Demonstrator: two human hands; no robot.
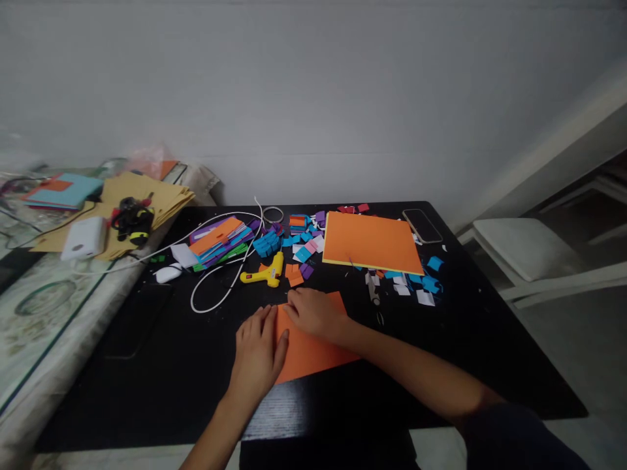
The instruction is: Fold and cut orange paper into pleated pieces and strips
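Here, the left hand [257,346] lies palm down along the left edge of an orange sheet [318,359], its fingers stretched out and its thumb held apart over the paper. The right hand [313,313] reaches across the same sheet, fingers bent and bearing down near its far left corner; whether they pinch the paper cannot be told. The sheet sits under and between both hands, flat on the black table [441,372]. Just beyond the hands, a yellow glue gun [267,273] rests on its side, near some orange scraps [294,274]. Ahead and to the right of the right hand is a small metal tool [373,290], with blue and white paper bits around it. Farther ahead of the left hand, on its left, a white cable [208,309] loops beside a pile of coloured paper strips [220,241] and a small white case [168,273]. Beyond the right hand, a larger orange stack [372,241] lies on more scraps, a phone [422,226] near its far right corner. Well off to the left of both hands, a white box-like device [84,238] lies on brown envelopes [115,251].
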